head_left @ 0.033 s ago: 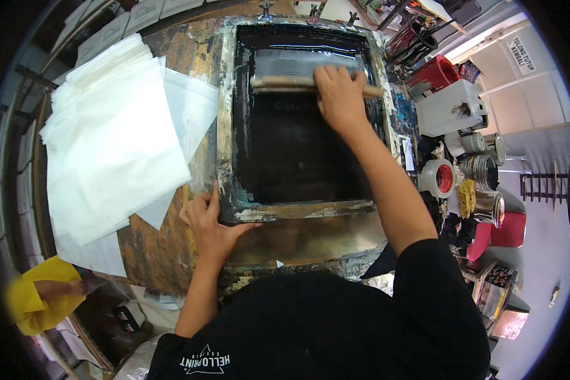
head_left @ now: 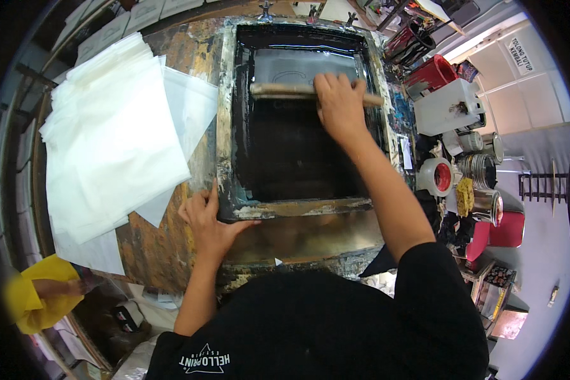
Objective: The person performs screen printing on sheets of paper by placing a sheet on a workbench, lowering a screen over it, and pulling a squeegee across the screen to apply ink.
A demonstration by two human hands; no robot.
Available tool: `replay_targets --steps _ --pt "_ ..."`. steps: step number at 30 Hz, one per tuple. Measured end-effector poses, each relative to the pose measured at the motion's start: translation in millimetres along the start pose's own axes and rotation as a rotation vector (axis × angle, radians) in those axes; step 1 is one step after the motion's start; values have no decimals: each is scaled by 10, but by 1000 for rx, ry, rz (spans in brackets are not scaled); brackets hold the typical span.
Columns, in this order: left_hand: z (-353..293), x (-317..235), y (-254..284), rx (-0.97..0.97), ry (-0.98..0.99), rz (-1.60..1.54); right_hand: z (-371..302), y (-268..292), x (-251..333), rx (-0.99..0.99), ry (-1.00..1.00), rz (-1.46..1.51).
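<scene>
In my right hand [head_left: 341, 107] I grip the wooden handle of a squeegee [head_left: 282, 90], which lies crosswise over a screen-printing frame [head_left: 223, 145]. The screen's mesh is coated with black ink [head_left: 297, 152]. Beyond the squeegee, a paler grey strip of mesh [head_left: 297, 63] shows part of a curved outline. My left hand [head_left: 204, 221] braces the frame's near left corner. Its index finger points along the left side and its thumb stretches along the near edge; the other fingers are partly bent.
A thick stack of white sheets [head_left: 111, 139] lies left of the frame on the paint-stained table [head_left: 152, 253]. Ink tins, a white jerrycan [head_left: 446, 107] and a red bucket [head_left: 432, 73] crowd the right side. Clamps [head_left: 266, 9] stand at the far edge. At lower left shows another person's yellow sleeve [head_left: 28, 294].
My right hand has drawn the squeegee slightly nearer to me, uncovering more of the grey strip behind it. My left hand keeps its place at the frame's corner.
</scene>
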State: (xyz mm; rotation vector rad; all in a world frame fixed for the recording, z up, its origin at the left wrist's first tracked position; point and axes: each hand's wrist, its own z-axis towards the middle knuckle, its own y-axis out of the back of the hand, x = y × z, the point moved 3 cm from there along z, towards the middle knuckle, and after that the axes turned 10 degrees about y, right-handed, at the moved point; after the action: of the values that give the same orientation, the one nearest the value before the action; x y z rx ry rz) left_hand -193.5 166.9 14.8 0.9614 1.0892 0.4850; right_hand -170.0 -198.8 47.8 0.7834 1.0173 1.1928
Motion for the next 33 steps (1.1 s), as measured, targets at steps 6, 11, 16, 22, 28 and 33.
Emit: replay_targets --steps 6,11,16,22,28,33 --pt "39 -31 -2 -59 -30 39 -930 803 671 52 8 94" --pt "43 -6 -21 -47 18 48 -1072 1030 778 198 2 153" --pt "43 -85 82 -76 115 -44 -1037 1260 734 162 1 198" --pt "179 -489 323 -68 73 -879 -1063 1816 795 -53 -17 139" --pt "956 -612 455 -400 -343 -1373 -228 2338 156 -386 52 6" --pt "2409 -446 -349 -198 107 -573 470 2893 -156 -326 3 57"
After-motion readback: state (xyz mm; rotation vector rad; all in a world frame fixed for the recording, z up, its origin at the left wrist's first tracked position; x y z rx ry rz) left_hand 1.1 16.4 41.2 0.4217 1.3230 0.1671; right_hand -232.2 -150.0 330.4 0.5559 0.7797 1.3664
